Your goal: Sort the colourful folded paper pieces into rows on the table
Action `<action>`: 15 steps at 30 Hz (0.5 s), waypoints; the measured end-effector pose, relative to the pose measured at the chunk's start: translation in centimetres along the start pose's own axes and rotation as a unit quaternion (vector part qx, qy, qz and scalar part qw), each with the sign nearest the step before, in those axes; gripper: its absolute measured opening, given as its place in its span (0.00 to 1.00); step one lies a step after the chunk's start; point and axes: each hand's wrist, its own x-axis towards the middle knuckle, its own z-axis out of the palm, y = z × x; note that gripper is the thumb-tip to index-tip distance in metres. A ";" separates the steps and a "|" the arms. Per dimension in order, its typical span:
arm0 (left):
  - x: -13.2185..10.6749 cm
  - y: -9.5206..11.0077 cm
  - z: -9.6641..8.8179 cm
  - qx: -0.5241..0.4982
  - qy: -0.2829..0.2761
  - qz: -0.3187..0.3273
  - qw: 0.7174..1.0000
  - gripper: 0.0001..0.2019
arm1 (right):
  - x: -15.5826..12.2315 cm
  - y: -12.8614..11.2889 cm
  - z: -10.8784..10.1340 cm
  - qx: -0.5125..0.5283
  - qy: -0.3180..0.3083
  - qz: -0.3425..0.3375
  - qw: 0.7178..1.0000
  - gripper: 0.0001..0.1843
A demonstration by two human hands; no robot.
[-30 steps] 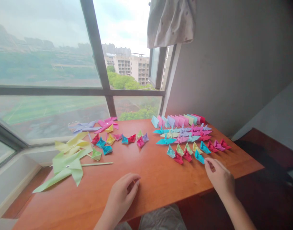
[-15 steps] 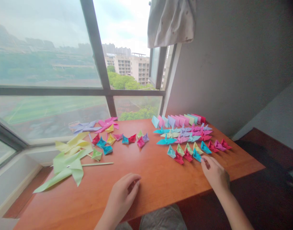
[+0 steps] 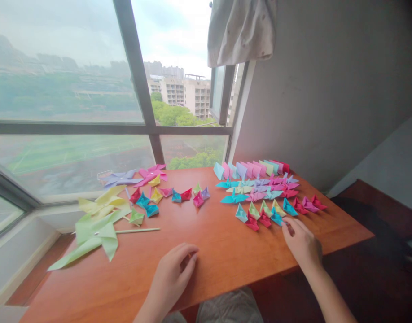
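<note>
My right hand (image 3: 302, 242) rests on the wooden table (image 3: 209, 251) with its fingertips touching a small blue folded paper piece (image 3: 276, 218) at the end of a row of coloured origami pieces (image 3: 260, 215); the fingers are loosely bent and nothing sits inside them. My left hand (image 3: 172, 273) lies near the table's front edge, its fingers curled loosely under, and I see nothing in it. Behind the row lie more rows of folded paper (image 3: 260, 188) in blue, pink, purple and red.
A big green paper pinwheel (image 3: 94, 237) on a stick lies at the left, with a yellow one (image 3: 103, 202) and purple and pink ones (image 3: 135, 176) behind. A scatter of small folded pieces (image 3: 172, 196) sits mid-table. A window is behind, a grey wall to the right.
My right hand slid left and slightly forward, pushing the blue piece in against the row. My left hand stayed put.
</note>
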 end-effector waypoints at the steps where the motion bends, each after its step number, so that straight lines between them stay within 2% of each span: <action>1: 0.0 0.0 0.0 0.000 0.001 0.000 1.000 0.09 | 0.1 -0.1 -0.2 0.003 0.007 -0.001 1.000 0.12; 5: 0.0 0.3 -0.1 0.000 -0.001 -0.004 1.000 0.09 | 0.3 -1.5 -1.1 0.032 0.060 -0.020 0.997 0.12; 8: 0.2 0.5 -0.2 0.001 -0.005 -0.010 1.000 0.09 | -0.1 -4.1 -1.6 0.098 0.067 -0.063 0.991 0.12; 12: 1.4 0.6 -0.5 0.011 0.008 -0.025 1.000 0.09 | -1.7 -9.3 -1.5 0.235 -0.012 -0.131 0.963 0.10; 15: 3.6 0.9 -1.1 0.062 0.020 -0.034 0.997 0.09 | -3.1 -12.9 -1.0 0.295 -0.087 -0.164 0.937 0.10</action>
